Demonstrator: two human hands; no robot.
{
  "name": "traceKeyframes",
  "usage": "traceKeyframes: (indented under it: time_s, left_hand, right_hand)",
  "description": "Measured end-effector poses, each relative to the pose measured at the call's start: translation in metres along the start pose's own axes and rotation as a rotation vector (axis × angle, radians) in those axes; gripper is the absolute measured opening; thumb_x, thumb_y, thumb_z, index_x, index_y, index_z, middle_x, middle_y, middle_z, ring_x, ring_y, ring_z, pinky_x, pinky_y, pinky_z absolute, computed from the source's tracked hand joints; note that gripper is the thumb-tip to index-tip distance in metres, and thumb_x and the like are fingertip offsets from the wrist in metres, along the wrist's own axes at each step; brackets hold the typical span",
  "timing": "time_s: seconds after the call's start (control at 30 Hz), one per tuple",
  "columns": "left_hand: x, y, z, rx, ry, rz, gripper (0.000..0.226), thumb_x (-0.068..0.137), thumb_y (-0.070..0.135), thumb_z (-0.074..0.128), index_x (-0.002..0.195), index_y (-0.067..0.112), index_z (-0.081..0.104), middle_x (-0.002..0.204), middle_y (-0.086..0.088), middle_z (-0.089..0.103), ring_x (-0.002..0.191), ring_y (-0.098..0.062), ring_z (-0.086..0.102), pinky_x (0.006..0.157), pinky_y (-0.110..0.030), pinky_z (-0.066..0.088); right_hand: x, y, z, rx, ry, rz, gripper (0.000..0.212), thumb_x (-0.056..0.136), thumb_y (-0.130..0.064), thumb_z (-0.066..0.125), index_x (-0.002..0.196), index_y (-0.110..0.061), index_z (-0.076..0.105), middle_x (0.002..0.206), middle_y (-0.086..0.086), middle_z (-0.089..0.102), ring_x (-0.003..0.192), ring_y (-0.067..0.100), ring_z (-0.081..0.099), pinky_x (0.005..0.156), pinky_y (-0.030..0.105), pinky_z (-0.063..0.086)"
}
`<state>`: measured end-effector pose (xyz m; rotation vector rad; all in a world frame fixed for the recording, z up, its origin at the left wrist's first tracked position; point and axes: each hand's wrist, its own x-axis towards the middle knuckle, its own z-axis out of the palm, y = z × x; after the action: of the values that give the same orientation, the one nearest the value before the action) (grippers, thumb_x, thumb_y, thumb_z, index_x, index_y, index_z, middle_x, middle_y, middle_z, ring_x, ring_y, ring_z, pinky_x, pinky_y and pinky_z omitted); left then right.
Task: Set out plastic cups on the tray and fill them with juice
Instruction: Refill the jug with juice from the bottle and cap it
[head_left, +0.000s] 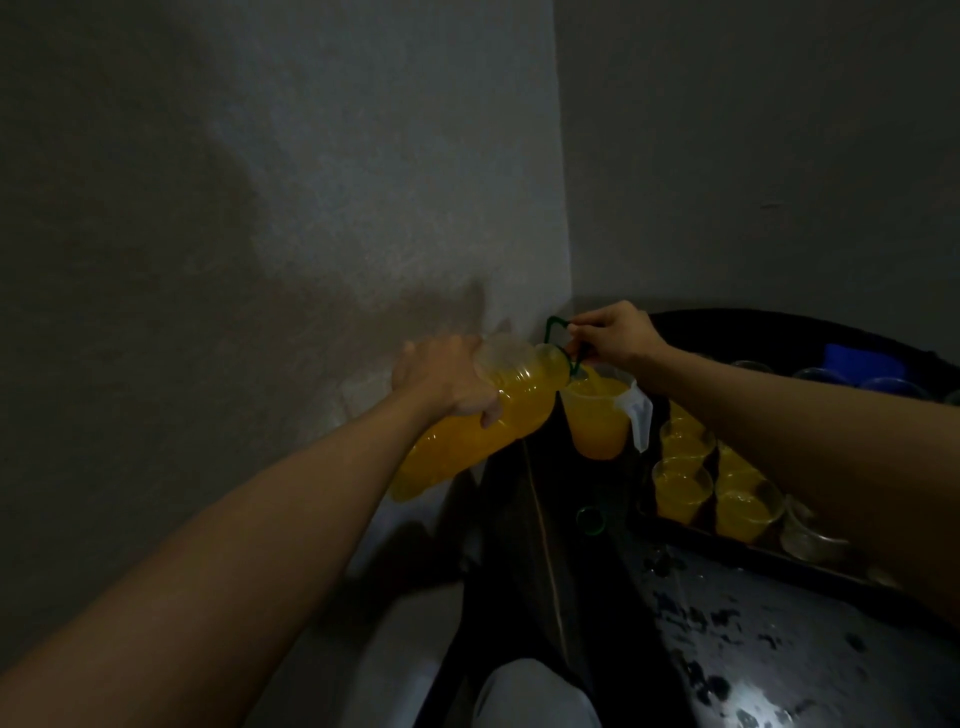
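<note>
In the middle of the frame the left hand grasps a big plastic bottle from above, fingers curled round its upper body and the thumb underneath. The bottle is tilted, base down toward the lower left and neck up toward the right, and is mostly full of orange juice. The right hand comes in from the right and pinches the green handle looped at the bottle's neck, fingers clenched on it.

Juice runs from the bottle's mouth into a clear jug just below and right of the neck. The jug is nearly full and its white grip points right.

Right of the jug, two rows of cups filled with juice stand close together on a dark tray, partly hidden under the right forearm. An empty cup stands at the near end of the rows. More empty cups and a blue object sit at the upper right, too dim to make out well.

A green cap lies on the dark table, below the jug and left of the tray. A pale wall fills the upper left
</note>
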<state>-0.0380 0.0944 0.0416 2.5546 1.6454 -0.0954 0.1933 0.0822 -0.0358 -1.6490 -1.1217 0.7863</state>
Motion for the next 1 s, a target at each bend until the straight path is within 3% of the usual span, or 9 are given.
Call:
traceKeyframes:
  time_s: [0.17,0.33,0.57,0.67,1.0]
  left_hand:
    - [-0.002,-0.001,-0.003,-0.006,0.012,-0.011,0.105,0.055,0.044,0.087,0.15,0.031,0.043,0.139,-0.008,0.058,0.13,-0.034,0.051,0.105,-0.043,0.039]
    - [0.0,-0.002,-0.004,-0.021,0.006,-0.014,0.11,0.051,0.046,0.087,0.15,0.031,0.042,0.141,-0.008,0.057,0.13,-0.034,0.052,0.107,-0.046,0.036]
    - [0.001,-0.002,-0.011,-0.01,0.029,-0.016,0.104,0.051,0.047,0.087,0.146,0.033,0.047,0.137,-0.007,0.061,0.127,-0.034,0.055,0.099,-0.042,0.041]
    - [0.0,-0.002,-0.012,-0.016,0.03,-0.02,0.108,0.054,0.046,0.087,0.151,0.033,0.043,0.141,-0.008,0.058,0.131,-0.034,0.052,0.103,-0.043,0.04]
    - [-0.001,-0.004,-0.005,-0.04,0.028,-0.018,0.11,0.051,0.047,0.088,0.15,0.032,0.042,0.14,-0.008,0.058,0.128,-0.034,0.053,0.101,-0.043,0.042]
  right_hand:
    - [0.0,-0.004,0.002,-0.015,0.023,-0.019,0.021,0.097,-0.017,0.063,0.114,-0.008,0.074,0.097,0.016,0.074,0.089,0.026,0.072,0.08,0.034,0.061]
    - [0.0,-0.01,-0.001,-0.015,0.011,-0.016,0.022,0.097,-0.016,0.063,0.115,-0.006,0.073,0.098,0.015,0.074,0.088,0.023,0.072,0.07,0.025,0.058]
    - [0.001,-0.019,-0.003,0.019,0.018,-0.011,0.024,0.097,-0.016,0.063,0.117,-0.005,0.071,0.099,0.017,0.073,0.091,0.025,0.072,0.079,0.033,0.061]
    - [0.002,-0.019,-0.004,0.02,0.012,-0.015,0.023,0.097,-0.017,0.063,0.116,-0.006,0.072,0.097,0.016,0.074,0.09,0.024,0.072,0.082,0.035,0.061]
    - [0.001,-0.016,-0.003,0.018,0.005,-0.021,0.023,0.097,-0.016,0.063,0.116,-0.006,0.072,0.095,0.015,0.074,0.086,0.021,0.072,0.076,0.029,0.06]
